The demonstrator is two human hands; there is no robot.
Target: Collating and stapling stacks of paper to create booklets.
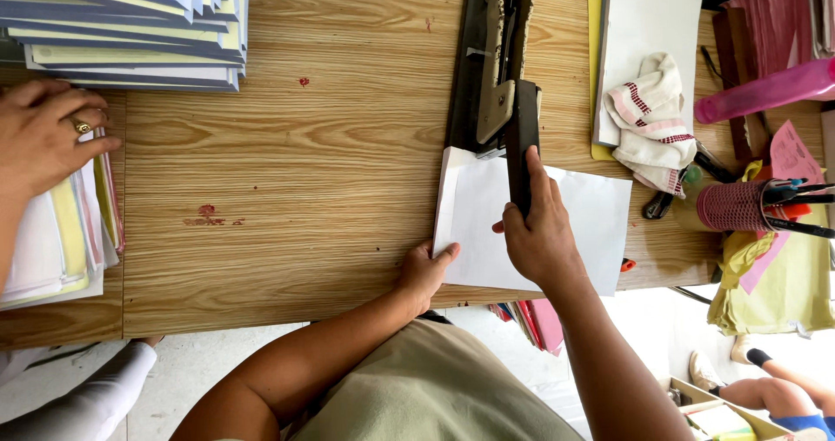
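A stack of white paper (574, 232) lies on the wooden table (304, 163), its far edge tucked under a large dark metal stapler (491, 67). My right hand (539, 232) is wrapped around the stapler's long black lever arm (520, 141), above the paper. At the sheets' near left corner rests my left hand (424, 271), thumb on the paper, holding it flat against the table.
Another person's hand (43, 132) with a ring rests on a paper pile (61, 241) at far left. Stacked booklets (130, 23) sit at the back left. A cloth (652, 119), pink bottle (765, 89) and pink pen holder (735, 206) crowd the right.
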